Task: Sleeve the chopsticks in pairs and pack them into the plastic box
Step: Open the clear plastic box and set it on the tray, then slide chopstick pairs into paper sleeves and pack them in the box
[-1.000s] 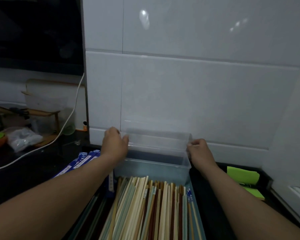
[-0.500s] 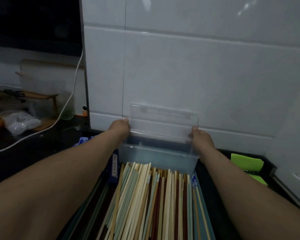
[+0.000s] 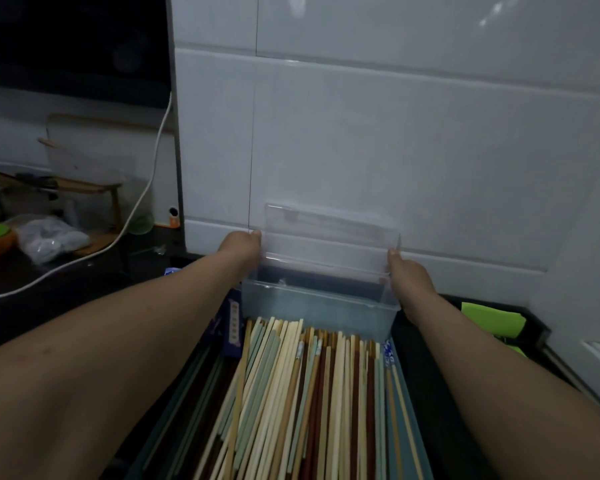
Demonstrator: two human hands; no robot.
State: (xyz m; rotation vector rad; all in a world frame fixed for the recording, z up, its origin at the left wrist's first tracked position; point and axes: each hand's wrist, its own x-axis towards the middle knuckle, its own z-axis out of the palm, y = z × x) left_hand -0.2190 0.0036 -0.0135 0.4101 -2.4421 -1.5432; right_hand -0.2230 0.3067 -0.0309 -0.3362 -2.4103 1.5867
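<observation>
Both arms reach straight out: the left hand (image 3: pixel 241 245) grips the left end of the clear lid (image 3: pixel 329 233), the right hand (image 3: pixel 407 275) pinches its right end, and the lid stands upright against the tiled wall (image 3: pixel 361 133). The plastic box (image 3: pixel 319 306) sits open between the two wrists. Loose chopsticks (image 3: pixel 305 393) lie heaped between the forearms.

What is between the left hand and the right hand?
The raised clear lid of the plastic box; the left hand and right hand hold its ends, head view.
</observation>
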